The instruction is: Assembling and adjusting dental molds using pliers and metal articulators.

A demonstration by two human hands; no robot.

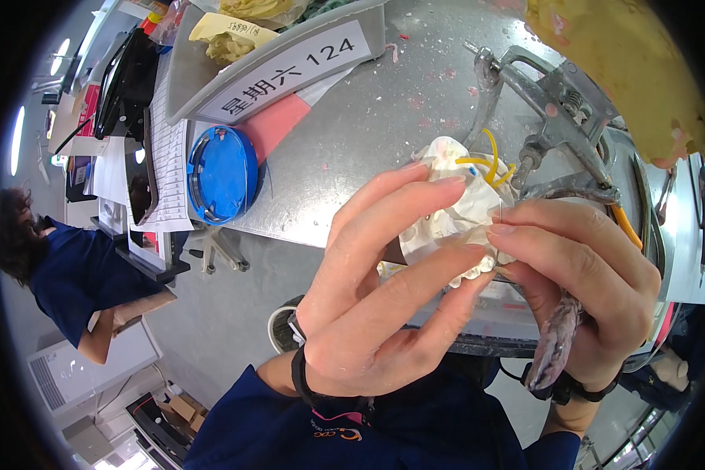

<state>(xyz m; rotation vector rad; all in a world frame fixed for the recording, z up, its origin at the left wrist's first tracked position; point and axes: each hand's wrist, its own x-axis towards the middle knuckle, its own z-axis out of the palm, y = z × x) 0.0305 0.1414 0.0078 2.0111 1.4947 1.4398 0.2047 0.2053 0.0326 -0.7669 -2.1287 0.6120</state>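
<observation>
In front of me is a white plaster dental model [446, 211] with a row of small white teeth [474, 272] at its near edge. Thin yellow wax-like strands [490, 160] stick up from its far side. My left hand [392, 290] grips the model, its thumb and a finger at the teeth. My right hand [591, 278] is closed around a slim tool with a crusted, purplish-grey handle [554, 345]; its fingertips meet the model's right side. A thin metal part of the tool seems to show between the fingertips, but its end is hard to make out.
A metal dental articulator [560, 129] stands behind the model. A large yellow lump [627, 70] looms at upper right. Left lie a grey labelled bin [282, 78], a pink sheet [276, 124] and a blue round lid [222, 174]. Another person [74, 266] is at far left.
</observation>
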